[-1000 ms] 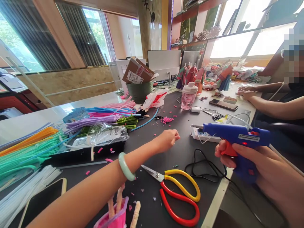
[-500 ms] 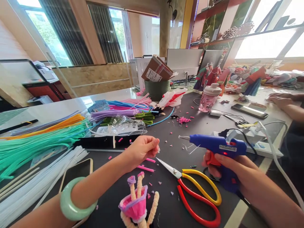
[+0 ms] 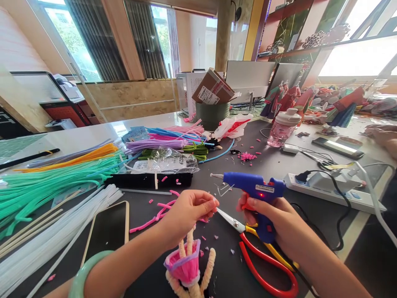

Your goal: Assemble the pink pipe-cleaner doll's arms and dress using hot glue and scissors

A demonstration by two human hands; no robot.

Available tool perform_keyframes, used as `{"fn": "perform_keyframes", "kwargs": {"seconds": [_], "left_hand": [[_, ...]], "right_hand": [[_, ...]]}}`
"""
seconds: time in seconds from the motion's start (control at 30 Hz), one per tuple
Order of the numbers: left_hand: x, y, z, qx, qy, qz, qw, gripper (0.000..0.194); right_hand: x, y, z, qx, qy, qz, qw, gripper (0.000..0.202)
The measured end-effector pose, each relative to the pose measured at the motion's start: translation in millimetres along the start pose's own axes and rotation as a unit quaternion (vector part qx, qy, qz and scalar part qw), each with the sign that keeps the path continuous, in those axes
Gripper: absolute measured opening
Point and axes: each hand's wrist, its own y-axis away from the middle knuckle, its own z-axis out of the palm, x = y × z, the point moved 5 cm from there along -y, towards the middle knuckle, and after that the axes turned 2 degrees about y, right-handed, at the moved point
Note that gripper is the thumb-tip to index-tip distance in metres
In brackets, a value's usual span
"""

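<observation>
A blue hot glue gun with a lit red light sits in my right hand, a finger at its orange trigger. Its nozzle points left, with thin strings of glue hanging below. My left hand is pinched closed near the nozzle; what lies between the fingertips is too small to make out. Below that hand is a pipe-cleaner doll with a pink, purple-edged skirt and beige limbs, legs upward and partly hidden. Scissors with red and yellow handles lie under the glue gun, blades toward my left hand.
Bundles of green and white pipe cleaners cover the left side, beside a phone. Pink scraps are scattered about. A pink bottle and a power strip stand right. Another person's hand rests at the far right.
My right hand has brought the glue gun left, closer to my left hand. My left hand has shifted slightly right and down, over the doll's feet. The camera view has turned a little left.
</observation>
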Motion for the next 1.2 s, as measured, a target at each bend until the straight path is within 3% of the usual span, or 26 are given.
{"fn": "perform_keyframes", "kwargs": {"seconds": [0.27, 0.6, 1.0, 1.2], "left_hand": [[-12, 4, 20.1, -0.003, -0.014, -0.006, 1.000, 0.022], [-5, 13, 28.9, 0.053, -0.120, 0.074, 0.989, 0.018], [-11, 16, 12.7, 0.076, -0.080, 0.036, 0.993, 0.009], [-10, 17, 3.2, 0.112, -0.014, 0.052, 0.992, 0.011]], "right_hand": [[8, -7, 7, 0.012, 0.055, -0.026, 0.998, 0.021], [16, -8, 9, 0.022, 0.075, -0.027, 0.997, 0.023], [13, -6, 7, 0.045, 0.079, -0.022, 0.996, 0.021], [8, -6, -1, 0.074, 0.076, -0.030, 0.994, 0.023]]}}
